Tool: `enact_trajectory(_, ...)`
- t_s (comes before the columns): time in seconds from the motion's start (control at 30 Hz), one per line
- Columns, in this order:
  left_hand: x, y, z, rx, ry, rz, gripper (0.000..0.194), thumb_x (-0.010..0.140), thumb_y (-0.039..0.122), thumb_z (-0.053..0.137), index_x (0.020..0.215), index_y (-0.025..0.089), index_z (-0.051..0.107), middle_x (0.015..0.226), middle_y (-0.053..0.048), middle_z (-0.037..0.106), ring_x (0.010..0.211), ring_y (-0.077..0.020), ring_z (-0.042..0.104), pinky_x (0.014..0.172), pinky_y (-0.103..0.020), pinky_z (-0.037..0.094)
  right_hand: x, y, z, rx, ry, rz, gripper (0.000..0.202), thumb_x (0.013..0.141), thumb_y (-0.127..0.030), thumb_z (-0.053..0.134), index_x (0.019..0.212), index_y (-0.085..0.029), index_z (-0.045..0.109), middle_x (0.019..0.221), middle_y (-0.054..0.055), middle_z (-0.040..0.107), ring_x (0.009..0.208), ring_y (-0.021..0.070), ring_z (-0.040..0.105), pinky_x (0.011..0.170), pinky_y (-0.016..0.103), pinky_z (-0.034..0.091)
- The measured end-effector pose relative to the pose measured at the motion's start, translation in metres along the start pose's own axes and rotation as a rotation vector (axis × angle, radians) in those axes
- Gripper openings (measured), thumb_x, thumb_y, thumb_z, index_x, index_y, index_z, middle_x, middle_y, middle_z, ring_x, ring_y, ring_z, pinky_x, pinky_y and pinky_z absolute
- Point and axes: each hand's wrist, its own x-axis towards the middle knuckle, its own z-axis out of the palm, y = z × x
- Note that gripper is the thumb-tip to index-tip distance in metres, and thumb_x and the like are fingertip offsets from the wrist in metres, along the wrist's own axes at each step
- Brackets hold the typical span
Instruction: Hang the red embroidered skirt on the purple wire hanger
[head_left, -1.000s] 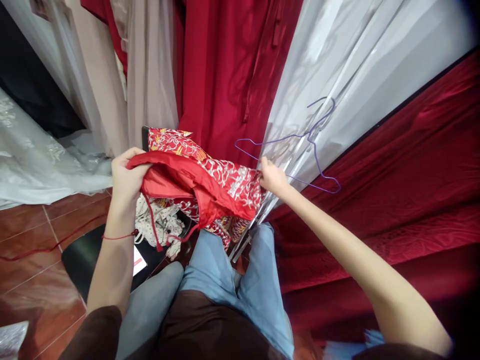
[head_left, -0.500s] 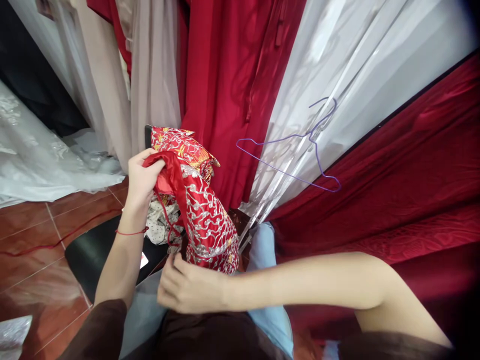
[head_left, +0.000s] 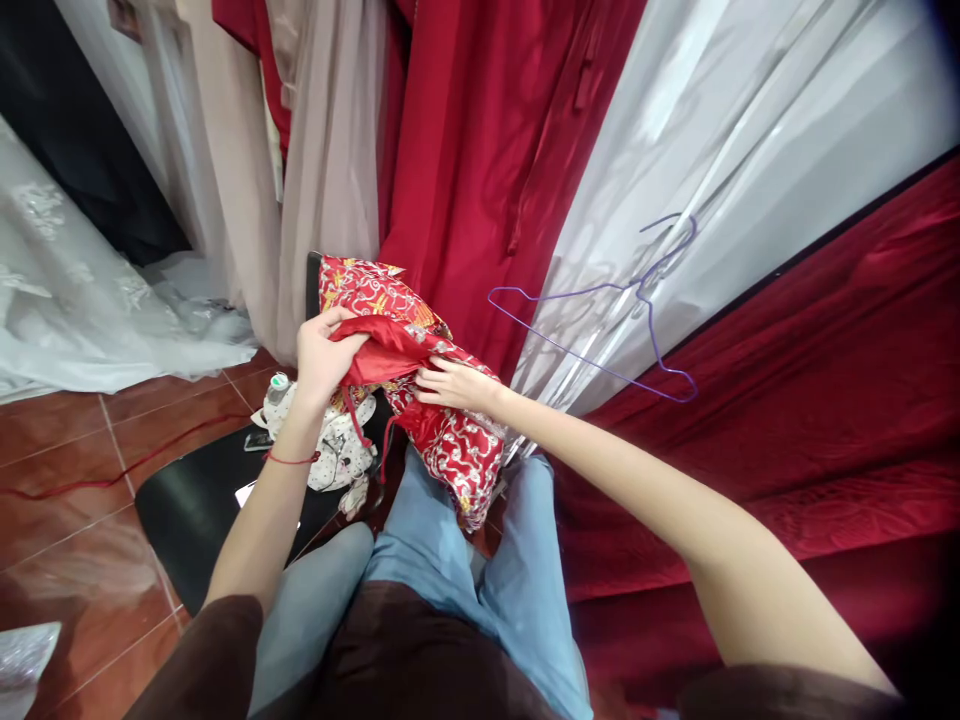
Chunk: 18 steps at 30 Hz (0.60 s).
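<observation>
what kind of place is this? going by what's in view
Likely a dress shop or costume room, though no sign confirms it: a long red garment hangs near white lace fabric, there's a bare purple hanger, and the left hand holds an embroidered red garment.

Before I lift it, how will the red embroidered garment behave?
The red embroidered garment is likely floppy: it bunches and sags. Its red lining may be slippery, given the sheen. Dense silver embroidery might add weight.
</observation>
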Motion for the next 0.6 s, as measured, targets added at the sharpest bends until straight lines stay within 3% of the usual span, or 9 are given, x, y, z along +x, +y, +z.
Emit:
enact_trajectory(0.1,0.004,-0.012,-0.003,-0.005,0.010,-0.025,0.008,0.062,0.022,0.065,0.065,0.016,0.061,0.061,0.004,0.056,0.058,-0.0086,0.045,0.057,-0.020,0.035,-0.001,-0.015,-0.013,0.001,-0.054,-0.008,0.046,0.102,-0.011,0.022,0.127,-0.007,0.061,0.146,0.017,0.050,0.138,0.0278,0.044,0.116,0.046,0.033)
enact_trajectory(0.27,0.009,-0.024,-0.009,-0.089,0.046,-0.090,0.007,0.060,0.020,0.058,0.067,0.017,0.060,0.065,0.004,0.057,0.060,-0.0088,0.049,0.059,-0.019,0.038,-0.010,-0.084,-0.065,0.082,-0.151,-0.090,0.035,0.097,-0.027,0.045,0.121,-0.017,0.067,0.121,0.011,0.070,0.126,0.0314,0.053,0.119,0.055,0.024)
enact_trajectory(0.4,0.009,-0.020,-0.008,-0.073,0.090,-0.087,0.007,0.061,0.020,0.060,0.067,0.017,0.060,0.064,0.004,0.057,0.060,-0.0093,0.050,0.059,-0.019,0.040,-0.019,-0.129,-0.098,0.199,-0.267,0.000,0.064,0.081,-0.058,0.064,0.131,-0.017,0.062,0.105,0.013,0.074,0.112,0.0367,0.059,0.116,0.057,0.022)
enact_trajectory(0.5,0.011,-0.021,-0.010,-0.074,0.122,-0.099,0.006,0.060,0.020,0.060,0.065,0.017,0.058,0.061,0.004,0.054,0.058,-0.0089,0.048,0.058,-0.019,0.039,-0.035,-0.149,-0.099,0.196,-0.247,0.068,0.052,0.087,-0.051,0.060,0.131,-0.023,0.062,0.108,0.012,0.074,0.105,0.0325,0.063,0.109,0.054,0.029)
enact_trajectory(0.6,0.016,-0.027,-0.015,-0.092,0.153,-0.121,0.006,0.060,0.020,0.061,0.065,0.017,0.058,0.062,0.004,0.055,0.058,-0.0089,0.048,0.058,-0.019,0.039,-0.056,-0.156,-0.088,0.123,-0.124,0.272,0.056,0.095,-0.024,0.048,0.150,-0.032,0.040,0.134,0.014,0.063,0.097,0.0248,0.064,0.092,0.045,0.040)
